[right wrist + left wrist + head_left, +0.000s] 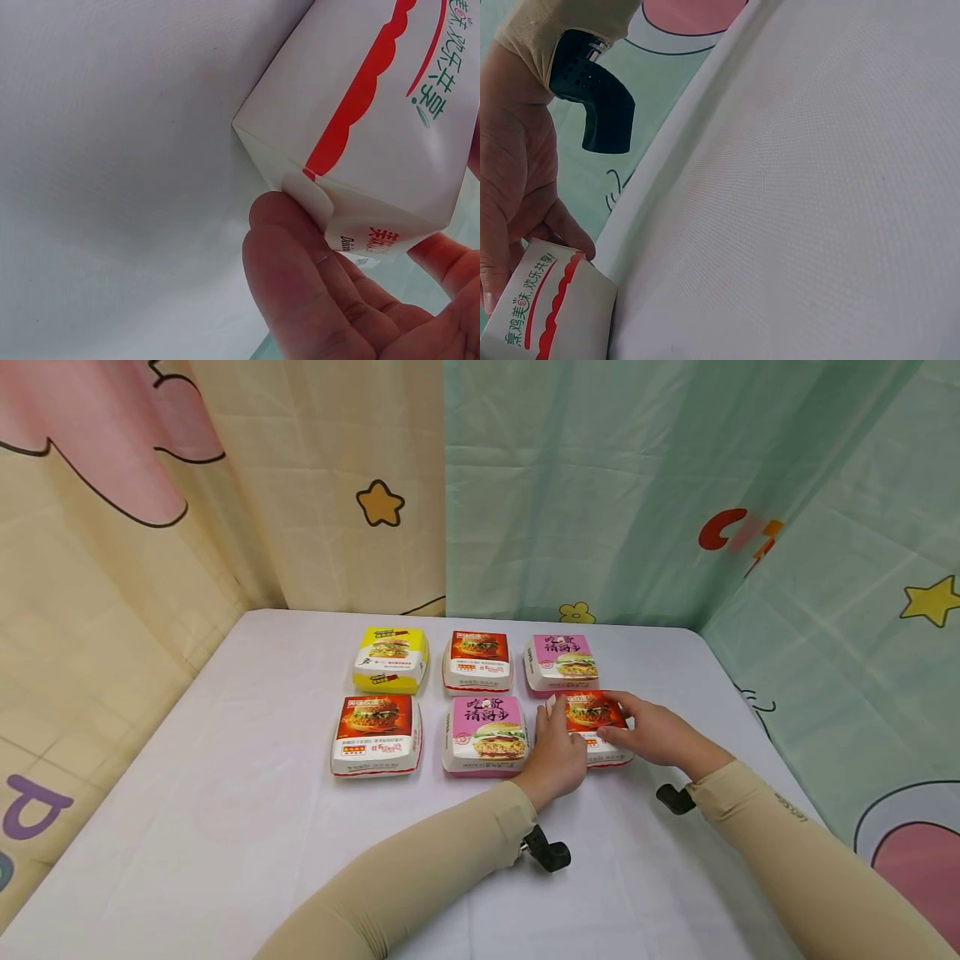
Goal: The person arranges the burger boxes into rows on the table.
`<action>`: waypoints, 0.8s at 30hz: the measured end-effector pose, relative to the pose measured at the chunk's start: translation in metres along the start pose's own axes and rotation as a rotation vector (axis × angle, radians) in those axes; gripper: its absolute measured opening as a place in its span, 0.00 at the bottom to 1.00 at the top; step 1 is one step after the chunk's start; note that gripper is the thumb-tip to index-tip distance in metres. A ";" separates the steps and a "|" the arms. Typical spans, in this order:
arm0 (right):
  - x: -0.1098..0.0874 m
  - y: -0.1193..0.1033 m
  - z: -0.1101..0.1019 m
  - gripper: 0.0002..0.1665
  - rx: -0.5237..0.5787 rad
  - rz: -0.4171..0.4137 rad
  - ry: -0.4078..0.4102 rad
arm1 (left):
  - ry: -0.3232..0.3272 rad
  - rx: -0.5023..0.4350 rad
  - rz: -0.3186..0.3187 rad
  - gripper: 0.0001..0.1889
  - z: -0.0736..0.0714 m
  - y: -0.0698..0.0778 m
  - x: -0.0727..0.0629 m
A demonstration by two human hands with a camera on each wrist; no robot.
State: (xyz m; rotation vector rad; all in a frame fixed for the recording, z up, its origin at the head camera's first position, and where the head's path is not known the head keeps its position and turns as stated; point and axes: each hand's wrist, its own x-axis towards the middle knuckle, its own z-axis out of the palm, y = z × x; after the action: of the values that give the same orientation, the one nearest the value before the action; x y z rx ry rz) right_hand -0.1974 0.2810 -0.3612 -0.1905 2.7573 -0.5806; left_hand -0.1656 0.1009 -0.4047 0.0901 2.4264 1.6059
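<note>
Both hands hold a red-and-white burger box (592, 714) at the front right of the two rows. My left hand (555, 764) has its fingers over the box's left side. From the right, my right hand (652, 731) grips it, thumb at the front and a finger along the back corner. In the right wrist view, fingers (285, 277) touch the white side flap of the box (375, 112). The left wrist view has the right hand (517, 165) at the box (562, 307); the left hand is outside that view.
Beside the held box sits a pink burger box (486, 735), with a red one (377, 735) left of it. Behind stand a yellow box (391, 660), a red box (477, 662) and a pink box (562, 664). Curtains (525, 485) border the white table (225, 793).
</note>
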 end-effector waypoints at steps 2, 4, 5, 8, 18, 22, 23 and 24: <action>0.000 0.000 0.000 0.50 -0.002 -0.004 0.000 | 0.000 -0.004 0.002 0.34 0.000 0.000 0.000; 0.001 0.000 -0.001 0.50 0.001 -0.005 -0.003 | 0.000 -0.006 0.005 0.34 0.000 0.000 0.000; 0.001 0.000 -0.001 0.50 0.004 -0.004 -0.006 | -0.001 -0.007 0.005 0.34 0.000 0.000 0.000; 0.001 0.000 -0.001 0.50 0.011 -0.006 -0.009 | -0.002 -0.007 0.006 0.34 0.000 0.000 0.000; 0.001 0.001 0.000 0.50 0.024 -0.007 -0.006 | -0.007 -0.027 0.001 0.34 -0.001 0.001 -0.001; 0.000 0.001 -0.001 0.50 0.024 -0.007 -0.006 | -0.006 -0.024 0.000 0.34 -0.001 0.001 -0.001; 0.000 0.001 -0.001 0.50 0.024 -0.008 -0.006 | -0.006 -0.025 0.001 0.34 -0.001 0.002 -0.002; 0.000 0.001 0.000 0.50 0.026 -0.008 -0.006 | -0.005 -0.024 0.004 0.34 -0.001 0.002 -0.002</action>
State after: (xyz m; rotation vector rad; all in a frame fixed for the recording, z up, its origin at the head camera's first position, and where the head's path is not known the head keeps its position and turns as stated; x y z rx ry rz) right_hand -0.1977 0.2819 -0.3613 -0.1969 2.7431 -0.6162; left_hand -0.1643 0.1002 -0.4025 0.0944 2.4042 1.6334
